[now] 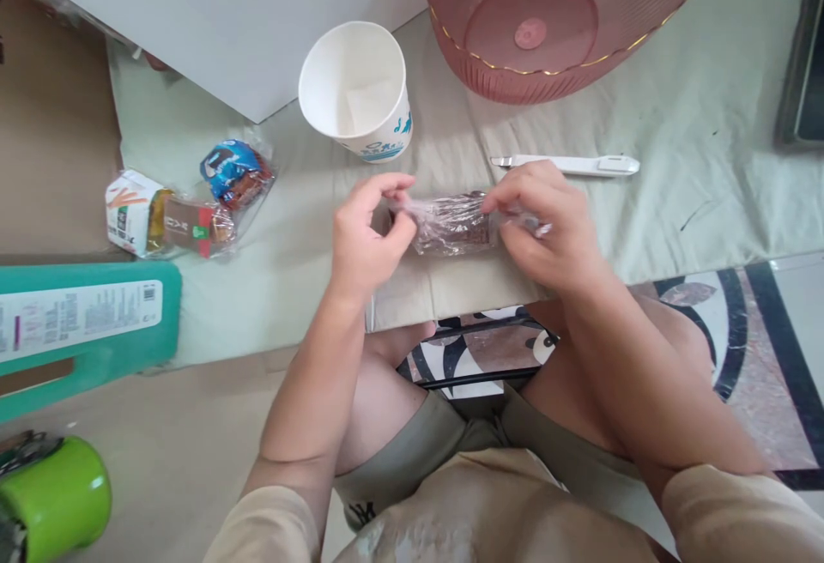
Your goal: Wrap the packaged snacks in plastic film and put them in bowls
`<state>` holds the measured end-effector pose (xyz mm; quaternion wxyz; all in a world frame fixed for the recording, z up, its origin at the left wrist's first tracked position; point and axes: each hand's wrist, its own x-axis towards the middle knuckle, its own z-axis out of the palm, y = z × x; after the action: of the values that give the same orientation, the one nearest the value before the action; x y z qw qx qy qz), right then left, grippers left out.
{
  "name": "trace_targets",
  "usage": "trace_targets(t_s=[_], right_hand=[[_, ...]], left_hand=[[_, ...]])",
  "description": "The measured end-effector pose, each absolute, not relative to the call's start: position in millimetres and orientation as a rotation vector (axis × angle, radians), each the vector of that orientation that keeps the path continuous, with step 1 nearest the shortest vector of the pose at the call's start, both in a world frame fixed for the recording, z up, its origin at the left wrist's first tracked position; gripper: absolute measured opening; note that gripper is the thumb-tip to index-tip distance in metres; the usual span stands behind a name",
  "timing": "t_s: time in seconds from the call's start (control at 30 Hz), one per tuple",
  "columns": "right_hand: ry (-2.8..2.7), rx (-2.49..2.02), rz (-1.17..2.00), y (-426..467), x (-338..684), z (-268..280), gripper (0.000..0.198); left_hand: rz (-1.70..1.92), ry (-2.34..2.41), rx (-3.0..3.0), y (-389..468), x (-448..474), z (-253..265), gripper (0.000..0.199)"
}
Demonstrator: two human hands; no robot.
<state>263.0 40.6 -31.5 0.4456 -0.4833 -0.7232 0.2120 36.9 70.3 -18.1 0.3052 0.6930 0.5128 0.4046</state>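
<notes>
A dark brown snack in clear plastic wrap point(454, 224) lies level between my hands at the table's near edge. My left hand point(373, 233) pinches the wrapper's left end between thumb and fingers. At the other end, my right hand point(547, 224) grips the gathered plastic, its fingers curled. Just beyond my right hand rests a white utility knife point(579, 166) with its blade tip pointing left. A white paper cup point(379, 130) with blue print stands past my left hand, a pale piece of something at its bottom.
Several wrapped snacks point(199, 224) lie on the left of the cloth-covered table point(302, 202). A pink ribbed basin point(528, 87) and a white box point(257, 22) stand at the back. A dark device point(804, 74) is far right. Lower left are a green container point(154, 314) and a green bin point(70, 494).
</notes>
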Motion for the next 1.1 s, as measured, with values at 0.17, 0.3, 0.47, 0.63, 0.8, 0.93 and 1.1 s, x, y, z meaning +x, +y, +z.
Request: trace_targets(t_s=[0.17, 0.3, 0.47, 0.63, 0.8, 0.93, 1.1], right_hand=[[-1.632, -1.230, 0.504, 42, 274, -30, 0.022], [-1.593, -1.267, 0.472, 45, 282, -30, 0.023], [-1.369, -1.439, 0.387, 45, 287, -30, 0.018], [-1.653, -1.236, 0.215, 41, 286, -22, 0.021], [-1.747, -1.382, 0.144, 41, 286, -33, 0.012], [-1.592, -1.467, 0.076, 44, 284, -38, 0.008], [-1.451, -1.380, 0.029, 60, 280, -31, 0.010]], left_hand=[[1.382, 1.241, 1.462, 82, 26, -16, 0.010], [1.358, 1.253, 1.145, 91, 11, -14, 0.014], [1.356, 1.343, 1.197, 94, -8, -13, 0.037], [0.844, 1.227, 1.925, 82, -8, 7, 0.048], [0.734, 1.576, 1.831, 82, -9, 7, 0.007], [0.936, 1.656, 1.673, 91, -13, -4, 0.011], [1.158, 1.653, 1.595, 103, -12, -7, 0.018]])
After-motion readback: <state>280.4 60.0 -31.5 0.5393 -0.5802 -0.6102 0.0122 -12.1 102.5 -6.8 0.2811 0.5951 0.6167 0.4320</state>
